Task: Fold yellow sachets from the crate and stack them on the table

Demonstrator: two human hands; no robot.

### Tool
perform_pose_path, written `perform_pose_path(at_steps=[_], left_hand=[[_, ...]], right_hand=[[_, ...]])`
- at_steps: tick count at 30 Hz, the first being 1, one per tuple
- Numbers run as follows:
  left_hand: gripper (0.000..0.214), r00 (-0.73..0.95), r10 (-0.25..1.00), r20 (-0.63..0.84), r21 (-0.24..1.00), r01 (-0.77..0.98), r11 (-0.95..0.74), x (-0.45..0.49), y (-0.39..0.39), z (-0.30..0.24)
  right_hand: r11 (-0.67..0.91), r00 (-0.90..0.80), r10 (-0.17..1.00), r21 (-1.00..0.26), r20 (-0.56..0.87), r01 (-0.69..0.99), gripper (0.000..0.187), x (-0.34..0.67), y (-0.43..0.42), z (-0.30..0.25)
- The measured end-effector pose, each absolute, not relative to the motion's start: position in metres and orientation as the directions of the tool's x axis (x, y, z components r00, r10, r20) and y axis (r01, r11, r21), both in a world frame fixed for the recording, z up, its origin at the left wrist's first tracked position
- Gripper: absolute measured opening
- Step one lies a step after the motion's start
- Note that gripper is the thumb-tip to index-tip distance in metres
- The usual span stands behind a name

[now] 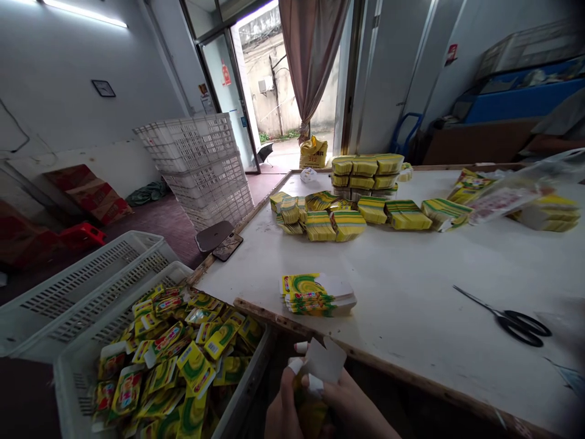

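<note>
Both my hands are at the bottom centre, below the near edge of the white table (411, 286). My left hand (284, 407) and my right hand (356, 411) are closed together on a yellow-green packet with a white card flap (323, 361); taped fingertips show. A small stack of the same packets (317, 295) lies on the table just above my hands. A white crate (73, 372) full of loose yellow-green packets (173, 360) stands to my left.
Black scissors (512, 318) lie on the table at right. Bundled packet stacks (365, 183) fill the far side. Two phones (219, 239) rest on the left table edge. Stacked white crates (201, 164) stand by the open doorway; red boxes sit at the left wall.
</note>
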State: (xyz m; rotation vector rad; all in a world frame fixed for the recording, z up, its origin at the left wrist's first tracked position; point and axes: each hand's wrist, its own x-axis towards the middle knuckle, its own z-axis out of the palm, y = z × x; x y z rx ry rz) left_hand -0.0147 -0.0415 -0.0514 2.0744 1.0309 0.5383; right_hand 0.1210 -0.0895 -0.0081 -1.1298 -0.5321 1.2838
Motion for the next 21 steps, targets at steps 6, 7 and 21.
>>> perform_pose_path(at_steps=[6, 7, 21], left_hand=[[0.066, 0.582, 0.809, 0.088, 0.819, 0.420, -0.391, -0.010, -0.039, -0.031], [0.062, 0.587, 0.805, 0.089, 0.828, 0.405, -0.387, -0.009, -0.038, -0.029], [0.038, 0.345, 0.923, 0.170, 0.912, 0.299, -0.280, 0.007, -0.037, -0.023]], right_hand=[[-0.079, 0.247, 0.955, -0.940, -0.167, -0.332, 0.074, 0.122, -0.088, -0.007], [-0.067, 0.259, 0.955, -0.956, -0.144, -0.286, 0.071, 0.122, -0.088, -0.007], [0.173, 0.206, 0.937, -0.885, 0.283, 0.431, 0.044, 0.120, -0.097, -0.029]])
